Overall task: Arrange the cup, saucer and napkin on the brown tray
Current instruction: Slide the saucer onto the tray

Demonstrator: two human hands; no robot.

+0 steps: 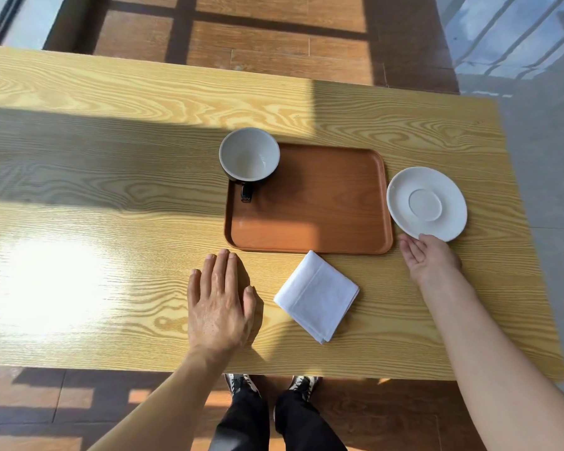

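The brown tray (pixel 319 206) lies on the wooden table. A dark cup (pixel 249 156) with a white inside stands in the tray's far left corner, its handle pointing toward me. The white saucer (pixel 426 203) is just right of the tray, and my right hand (pixel 428 255) grips its near rim from below, palm up. A folded white napkin (pixel 316 296) lies on the table in front of the tray. My left hand (pixel 220 302) rests flat on the table, fingers together, left of the napkin and just short of the tray's near left corner.
The light wooden table (pixel 95 206) has its near edge close to my body and its right edge just beyond the saucer. Strong sunlight falls on its left part. My feet show below the table edge.
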